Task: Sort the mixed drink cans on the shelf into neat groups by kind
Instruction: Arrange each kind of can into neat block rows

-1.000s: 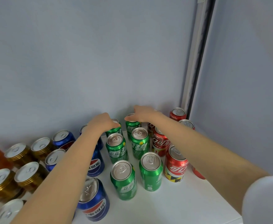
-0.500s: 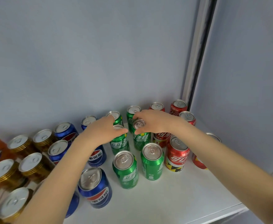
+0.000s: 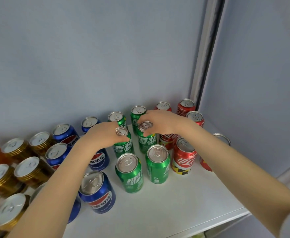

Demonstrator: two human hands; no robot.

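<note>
1. The hands are now moved from the back row to the middle row.
2. The left shiny green metal can (image 3: 123,147) is gripped at its top by the curled left hand (image 3: 104,134).
3. The right shiny green metal can (image 3: 145,142) is gripped likewise by the right hand (image 3: 161,123).
4. The green group is likely being lined up on the white shelf (image 3: 175,203).
5. Close beside, blue metal cans (image 3: 98,193) and red metal cans (image 3: 183,156) are crowded, so room is tight.

My left hand (image 3: 104,134) is gripping the left green can (image 3: 123,147) by its top, my right hand (image 3: 161,122) the right green can (image 3: 146,142) beside it, both upright. Blue cans (image 3: 98,193) are standing left of them, red cans (image 3: 183,157) right.
</note>
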